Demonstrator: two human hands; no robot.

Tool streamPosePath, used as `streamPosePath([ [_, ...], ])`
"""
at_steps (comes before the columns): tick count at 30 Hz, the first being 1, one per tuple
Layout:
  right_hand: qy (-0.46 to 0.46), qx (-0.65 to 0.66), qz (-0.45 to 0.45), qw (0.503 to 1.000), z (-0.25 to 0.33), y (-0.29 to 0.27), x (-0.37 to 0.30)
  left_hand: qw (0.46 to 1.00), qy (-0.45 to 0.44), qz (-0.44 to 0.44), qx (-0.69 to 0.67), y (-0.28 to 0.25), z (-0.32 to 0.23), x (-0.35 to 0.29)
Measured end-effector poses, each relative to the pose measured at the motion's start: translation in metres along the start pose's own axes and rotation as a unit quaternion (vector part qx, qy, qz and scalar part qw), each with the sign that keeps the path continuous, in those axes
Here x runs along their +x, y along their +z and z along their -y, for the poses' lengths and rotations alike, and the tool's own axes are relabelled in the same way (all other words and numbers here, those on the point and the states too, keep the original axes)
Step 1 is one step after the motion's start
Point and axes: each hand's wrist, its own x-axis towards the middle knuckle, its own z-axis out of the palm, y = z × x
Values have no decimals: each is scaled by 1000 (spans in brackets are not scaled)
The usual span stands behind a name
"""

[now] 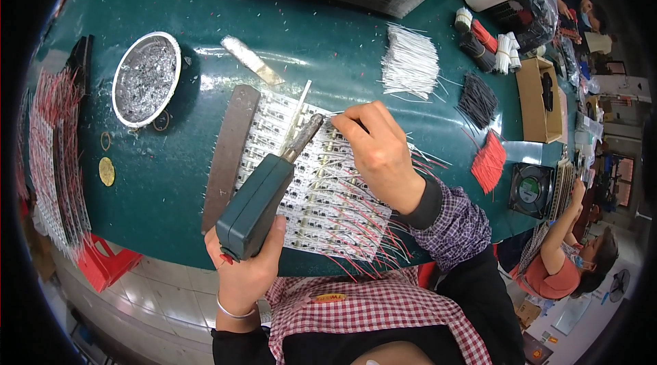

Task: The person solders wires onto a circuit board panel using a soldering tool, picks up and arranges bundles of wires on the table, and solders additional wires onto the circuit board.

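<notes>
My left hand (246,276) is wrapped round the dark green body of a soldering gun (256,204). Its metal tip points away from me and reaches the upper part of a white circuit board panel (294,211). Close beside that tip, my right hand (376,149) is closed in a pinch on a thin wire, mostly hidden by the fingers. Rows of small dark parts cover the panel. Red, white and dark wires trail from its right side. A thin pale strip of solder wire (299,106) lies across the panel's top, and a brown bar (230,156) runs along its left edge.
A white bowl of solder scraps (147,77) stands at left, near stacked wired panels (55,153). To the right lie white wires (409,60), black wires (477,100) and red wires (488,162). Beyond are a fan (532,189), a cardboard box (537,101) and a co-worker (561,262).
</notes>
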Motion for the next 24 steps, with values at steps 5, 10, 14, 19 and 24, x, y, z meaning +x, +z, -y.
streamPosePath([
  [5,1,-5,4,1000,2,-2,1,1000,19,-1,20,-1,3,-1],
  [10,1,-11,3,1000,2,-1,0,999,36,27,30,-11,21,-12],
  [14,-18,-13,28,999,-2,-1,-3,1000,21,6,6,-12,22,-14],
  [19,-26,-14,11,1000,-2,-2,-2,999,50,-5,13,-11,21,-13],
  [24,-55,-22,-20,998,8,-6,-4,1000,18,-8,18,-16,22,-20],
])
